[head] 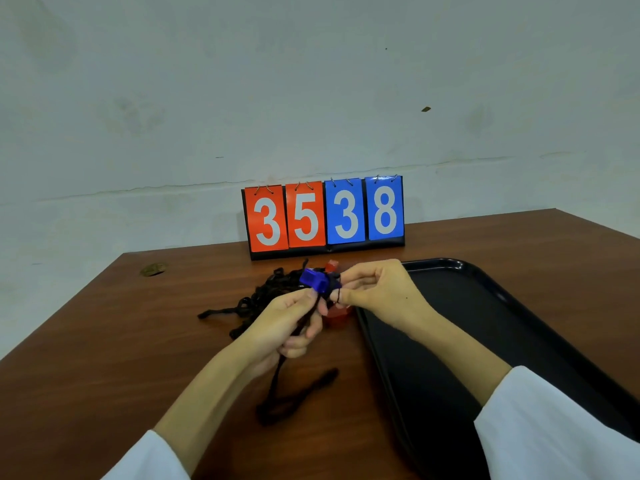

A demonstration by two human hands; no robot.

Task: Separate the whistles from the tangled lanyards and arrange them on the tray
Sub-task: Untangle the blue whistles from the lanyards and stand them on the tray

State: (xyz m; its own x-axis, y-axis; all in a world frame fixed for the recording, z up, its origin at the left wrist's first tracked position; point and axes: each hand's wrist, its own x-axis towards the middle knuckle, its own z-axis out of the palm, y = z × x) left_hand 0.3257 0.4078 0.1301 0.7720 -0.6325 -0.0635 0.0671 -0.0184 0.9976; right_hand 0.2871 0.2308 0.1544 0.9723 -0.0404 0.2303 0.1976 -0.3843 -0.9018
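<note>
We record a single view, taken from the person's head, facing forward and somewhat down across the desk (138, 341) toward the wall (311, 81) behind the scoreboard (325, 216). We find it set close. The left hand (287, 323) and right hand (377, 292) sit near mid-frame, while the wide lens takes in both far corners of the desk.

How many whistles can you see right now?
3: blue whistle between left hand and right hand; far red whistle just behind; near red whistle on the table under them. Lanyard tangle may hide more.
</note>
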